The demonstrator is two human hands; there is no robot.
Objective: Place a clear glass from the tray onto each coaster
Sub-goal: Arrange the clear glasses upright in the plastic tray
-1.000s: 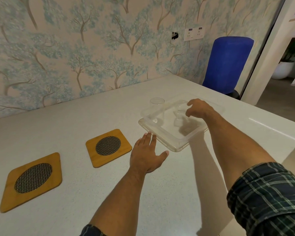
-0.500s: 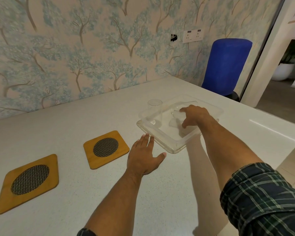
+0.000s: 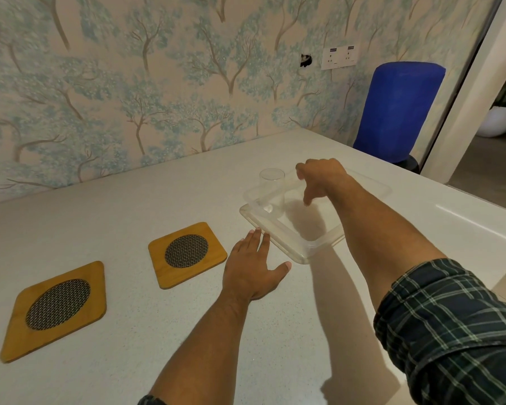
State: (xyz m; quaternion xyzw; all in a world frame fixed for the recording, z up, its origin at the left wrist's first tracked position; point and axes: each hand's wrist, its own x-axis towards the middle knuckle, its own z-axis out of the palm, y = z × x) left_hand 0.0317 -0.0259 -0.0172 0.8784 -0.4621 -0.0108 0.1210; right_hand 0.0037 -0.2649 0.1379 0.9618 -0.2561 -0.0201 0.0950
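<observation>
A clear glass (image 3: 271, 190) stands upright at the left end of the clear plastic tray (image 3: 287, 241). My right hand (image 3: 322, 179) hovers over the middle of the tray, just right of that glass, fingers curled and pointing down. I cannot make out whether a second clear glass is in its grip. My left hand (image 3: 253, 268) lies flat on the white table (image 3: 123, 217), fingers spread, its fingertips close to the tray's near-left edge. Two wooden coasters with dark mesh centres lie to the left, one near (image 3: 186, 254), one further left (image 3: 56, 309). Both are bare.
A blue chair back (image 3: 398, 112) stands beyond the table's far right corner. The patterned wall runs along the table's far side. The table's right edge drops off just right of the tray, with a doorway (image 3: 494, 135) beyond.
My right hand dipped to the tray floor and has now risen and shifted toward the standing glass. My left hand stayed flat on the table. The camera moved slightly.
</observation>
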